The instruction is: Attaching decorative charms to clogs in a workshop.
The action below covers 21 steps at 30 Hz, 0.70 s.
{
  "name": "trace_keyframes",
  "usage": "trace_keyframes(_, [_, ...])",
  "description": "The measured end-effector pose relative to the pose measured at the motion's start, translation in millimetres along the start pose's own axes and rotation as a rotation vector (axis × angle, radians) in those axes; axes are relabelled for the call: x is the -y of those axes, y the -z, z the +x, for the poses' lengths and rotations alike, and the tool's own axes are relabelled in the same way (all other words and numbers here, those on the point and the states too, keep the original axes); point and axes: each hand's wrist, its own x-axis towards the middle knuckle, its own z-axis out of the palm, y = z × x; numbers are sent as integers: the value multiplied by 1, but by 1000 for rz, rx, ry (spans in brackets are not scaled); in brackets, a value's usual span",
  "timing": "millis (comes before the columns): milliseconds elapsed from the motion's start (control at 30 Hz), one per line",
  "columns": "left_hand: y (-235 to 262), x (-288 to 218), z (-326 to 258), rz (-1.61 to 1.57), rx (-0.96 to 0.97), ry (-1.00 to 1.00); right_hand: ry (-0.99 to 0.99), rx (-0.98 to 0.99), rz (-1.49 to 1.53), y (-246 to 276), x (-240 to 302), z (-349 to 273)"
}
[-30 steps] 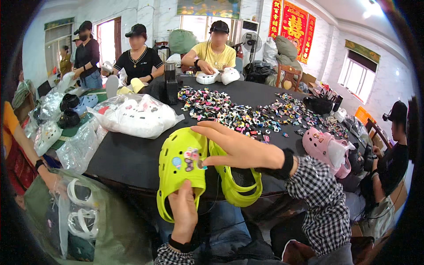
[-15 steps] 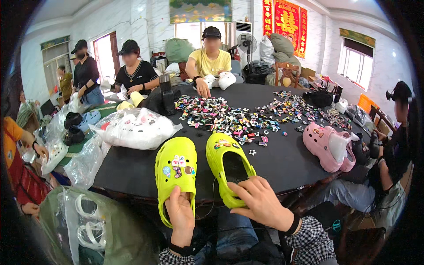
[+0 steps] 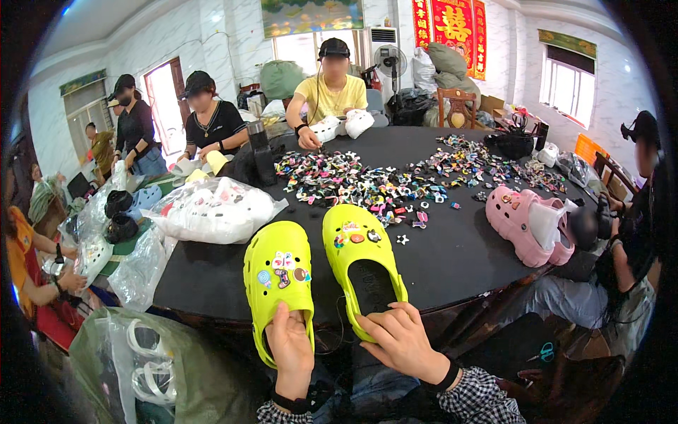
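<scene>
A lime-green clog [image 3: 274, 244] stands toe-up at the table's near edge, with several colourful shoe charms on its top. My left hand [image 3: 291, 346] grips it at the opening, thumb on the upper and the other fingers largely hidden. Just to the right is the matching lime-green clog [image 3: 337, 251], its toe pointing away from me and a few charms on its upper. My right hand [image 3: 401, 343] holds its heel end, fingers bent over the rim. A gap separates the two clogs. Beyond them spreads a heap of loose shoe charms [image 3: 346, 187].
Pink clogs [image 3: 515, 222] stand to the right on the black table [image 3: 438, 261]. Left are a plastic bag of white clogs [image 3: 219, 212] and a dark bottle [image 3: 262, 155]. A green sack [image 3: 205, 353] sits lower left. Across, a person in yellow [image 3: 328, 99] handles white clogs.
The right-hand clog has turned and moved slightly left with my right hand, so more of its charms show. My left hand keeps its hold. The person across has lowered a white clog toward the charms.
</scene>
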Motion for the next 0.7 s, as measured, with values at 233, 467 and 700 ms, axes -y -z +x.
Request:
trace_keyframes(233, [-7,3,-1,-88,68,59,-6,-37,-53,-1,3,-8])
trace_keyframes(467, [-18,10,3,-58,56,70,-21,-68,26,-8,3,-9])
trace_keyframes(700, [-14,7,19,-137,-10,149,-8,33,-184,-9,22,-2])
